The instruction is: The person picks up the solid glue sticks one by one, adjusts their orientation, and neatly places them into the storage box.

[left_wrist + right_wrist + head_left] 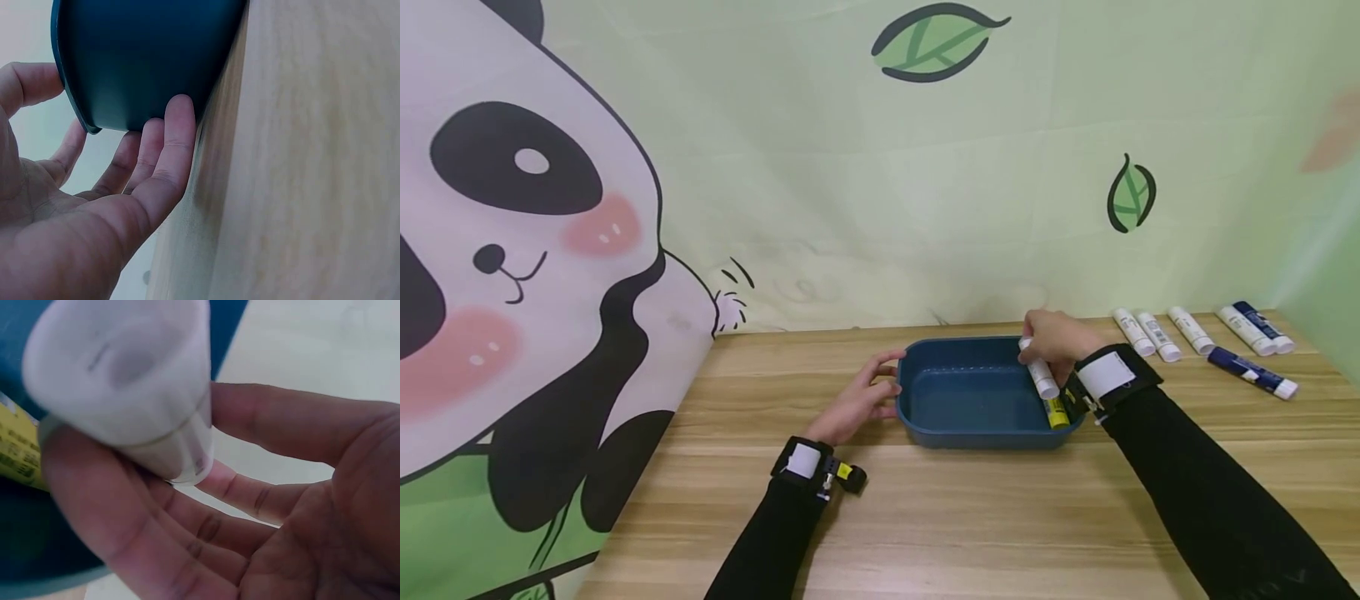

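My right hand [1063,340] pinches a white glue stick [1041,372] between thumb and fingers, tilted over the right end of a dark blue plastic tray [977,437]. In the right wrist view, the end of this glue stick [119,375] faces the camera. Below it, inside the tray, lies a yellow glue stick [1057,414], partly hidden. At the tray's left end is my left hand [853,402]. In the left wrist view its thumb meets the rim, and its loosely extended fingers [178,125] touch the tray's outer wall [137,56].
Several white glue sticks [1190,330] lie on the wooden table [955,517] to the right. Two dark blue glue sticks lie there too, one [1252,372] nearer me and one [1264,326] farther back. Behind the table hangs a panda-and-leaf backdrop [820,183].
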Demonstrator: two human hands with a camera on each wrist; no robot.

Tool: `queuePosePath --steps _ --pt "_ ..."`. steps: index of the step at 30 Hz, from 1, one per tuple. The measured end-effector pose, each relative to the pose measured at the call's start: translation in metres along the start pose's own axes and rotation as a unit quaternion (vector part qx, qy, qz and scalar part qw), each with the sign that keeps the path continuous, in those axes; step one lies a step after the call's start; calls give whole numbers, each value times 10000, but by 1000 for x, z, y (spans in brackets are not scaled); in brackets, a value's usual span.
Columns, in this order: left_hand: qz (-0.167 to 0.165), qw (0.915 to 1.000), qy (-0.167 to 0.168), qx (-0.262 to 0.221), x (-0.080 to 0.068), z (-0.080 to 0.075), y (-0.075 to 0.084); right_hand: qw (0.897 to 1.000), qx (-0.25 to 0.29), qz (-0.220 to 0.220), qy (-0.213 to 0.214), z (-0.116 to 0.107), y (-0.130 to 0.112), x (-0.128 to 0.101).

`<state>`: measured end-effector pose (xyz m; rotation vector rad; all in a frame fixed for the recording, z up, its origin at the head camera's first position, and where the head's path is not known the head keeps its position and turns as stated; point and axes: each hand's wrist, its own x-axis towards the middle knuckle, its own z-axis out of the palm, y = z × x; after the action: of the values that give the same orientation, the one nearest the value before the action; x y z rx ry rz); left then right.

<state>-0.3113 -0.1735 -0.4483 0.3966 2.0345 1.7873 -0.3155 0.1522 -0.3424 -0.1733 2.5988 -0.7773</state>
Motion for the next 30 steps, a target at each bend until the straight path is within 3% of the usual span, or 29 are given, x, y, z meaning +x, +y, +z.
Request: queuePosePath --steps 14,23,30 --pt "-1 10000 15 12 -3 0 2 9965 -824 -102 114 18 0 12" --pt "25 10000 -52 26 -3 0 2 9833 -1767 1 433 30 -9 13" --pt "50 10000 -29 20 -4 1 2 9787 -2021 179 301 37 -14 13"
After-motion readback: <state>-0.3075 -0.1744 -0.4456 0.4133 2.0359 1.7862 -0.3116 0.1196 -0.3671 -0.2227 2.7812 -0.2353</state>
